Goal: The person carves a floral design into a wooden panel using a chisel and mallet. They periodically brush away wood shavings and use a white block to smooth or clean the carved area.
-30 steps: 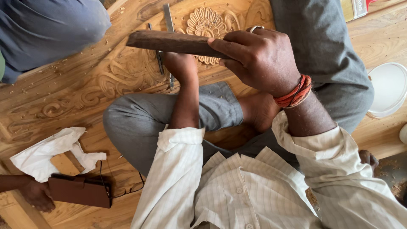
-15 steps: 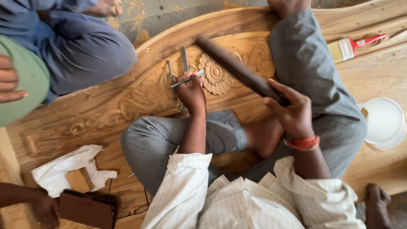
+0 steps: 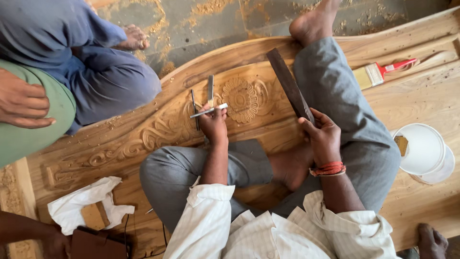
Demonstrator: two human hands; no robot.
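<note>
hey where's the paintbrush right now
In the head view, the paintbrush lies at the upper right on the wooden panel, beyond the person's raised knee and above the white bucket.

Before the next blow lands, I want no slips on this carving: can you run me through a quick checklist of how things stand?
1. Left hand grips the chisel: ok, fingers closed round it.
2. Chisel tip on the carved panel: cannot tell, the hand hides the tip.
3. Right hand holds the dark wooden mallet: ok, gripped at its lower end, raised above the panel.
4. Spare chisels apart from the strike spot: ok, lying just beyond the left hand.
5. Other people's hands away: ok, they are at the left edge of the view.
6. Paintbrush and white bucket out of the swing: ok, off to the right.
</note>
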